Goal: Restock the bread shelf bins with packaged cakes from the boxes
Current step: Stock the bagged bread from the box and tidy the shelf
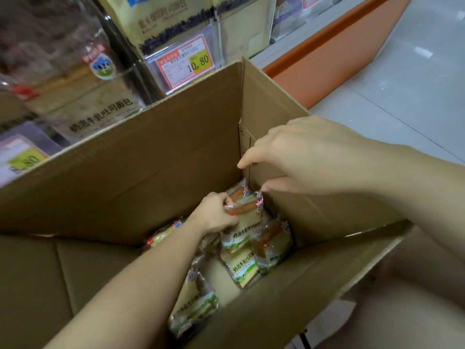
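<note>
**Forearms reaching over an open box**

The left hand [216,214] is down inside the cardboard box [151,159], gripping the top end of a packaged cake [247,210] that stands near the far right corner. The right hand [297,157] hovers above with fingers loose and spread, its thumb tip at the wrapper's corner. More wrapped cakes [242,269] lie jumbled on the box bottom. Behind the box, clear shelf bins [83,102] hold bagged bread, with a price tag [185,62] on one.
</note>
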`<state>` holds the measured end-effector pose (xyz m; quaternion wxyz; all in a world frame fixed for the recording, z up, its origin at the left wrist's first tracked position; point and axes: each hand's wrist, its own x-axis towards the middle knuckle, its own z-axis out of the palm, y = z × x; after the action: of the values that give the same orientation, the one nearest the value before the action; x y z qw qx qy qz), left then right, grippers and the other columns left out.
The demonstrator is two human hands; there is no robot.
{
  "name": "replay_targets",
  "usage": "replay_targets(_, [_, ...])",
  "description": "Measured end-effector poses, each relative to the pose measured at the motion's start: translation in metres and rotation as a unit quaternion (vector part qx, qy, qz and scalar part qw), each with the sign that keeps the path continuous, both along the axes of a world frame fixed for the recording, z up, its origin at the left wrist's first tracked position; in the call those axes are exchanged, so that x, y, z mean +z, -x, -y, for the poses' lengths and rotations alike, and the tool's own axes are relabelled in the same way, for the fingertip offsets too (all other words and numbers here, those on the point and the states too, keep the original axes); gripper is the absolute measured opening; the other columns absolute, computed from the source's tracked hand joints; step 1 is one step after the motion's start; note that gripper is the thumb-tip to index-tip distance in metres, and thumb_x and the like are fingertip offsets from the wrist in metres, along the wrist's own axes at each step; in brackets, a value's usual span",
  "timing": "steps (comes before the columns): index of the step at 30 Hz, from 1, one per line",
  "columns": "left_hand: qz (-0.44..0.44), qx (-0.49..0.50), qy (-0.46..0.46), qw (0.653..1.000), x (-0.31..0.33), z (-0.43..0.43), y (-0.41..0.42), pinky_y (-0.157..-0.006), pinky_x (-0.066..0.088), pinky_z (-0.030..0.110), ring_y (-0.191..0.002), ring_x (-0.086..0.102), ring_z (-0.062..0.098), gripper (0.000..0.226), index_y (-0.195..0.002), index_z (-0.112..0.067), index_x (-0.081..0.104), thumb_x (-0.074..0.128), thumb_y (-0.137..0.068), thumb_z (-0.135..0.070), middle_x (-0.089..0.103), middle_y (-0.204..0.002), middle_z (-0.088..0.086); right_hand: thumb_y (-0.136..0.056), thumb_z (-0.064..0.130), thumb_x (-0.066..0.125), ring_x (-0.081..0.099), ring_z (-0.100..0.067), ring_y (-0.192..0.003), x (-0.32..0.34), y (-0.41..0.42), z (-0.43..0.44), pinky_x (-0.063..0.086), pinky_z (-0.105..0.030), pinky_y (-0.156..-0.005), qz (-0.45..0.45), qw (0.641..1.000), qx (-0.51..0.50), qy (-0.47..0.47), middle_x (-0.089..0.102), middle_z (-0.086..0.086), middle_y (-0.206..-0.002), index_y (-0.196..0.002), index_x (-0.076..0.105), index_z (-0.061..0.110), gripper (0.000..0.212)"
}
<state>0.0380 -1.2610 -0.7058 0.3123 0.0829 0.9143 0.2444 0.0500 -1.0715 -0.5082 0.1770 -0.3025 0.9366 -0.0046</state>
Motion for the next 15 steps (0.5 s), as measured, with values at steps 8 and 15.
replay_targets(8, [-0.124,-0.115,0.06,0.984,0.101,0.037,-0.012,-0.084,0.051,0.037,-0.095,0.055,0.019,0.036,-0.101,-0.018,0.055,0.07,-0.072,-0.033,0.052,-0.112,-0.001,-0.085,0.05,0.061,0.055,-0.012,-0.114,0.011,-0.004,0.005,0.048,-0.037,-0.089,-0.021,1.0,0.009,0.009,0.06,0.015,-0.123,-0.132,0.046,0.044,0.049])
replay_targets(15, [-0.248,-0.154,0.059,0.954,0.189,0.069,-0.046,-0.088,0.048,0.033,-0.107,0.053,0.017,0.04,-0.112,-0.018,0.055,0.068,-0.077,-0.033,0.046,-0.134,-0.003,-0.074,0.051,0.073,0.011,-0.019,-0.145,0.009,-0.017,0.039,0.019,-0.037,-0.117,-0.005,0.997,0.03,0.07,0.006,0.0,-0.159,-0.143,0.032,0.033,0.082])
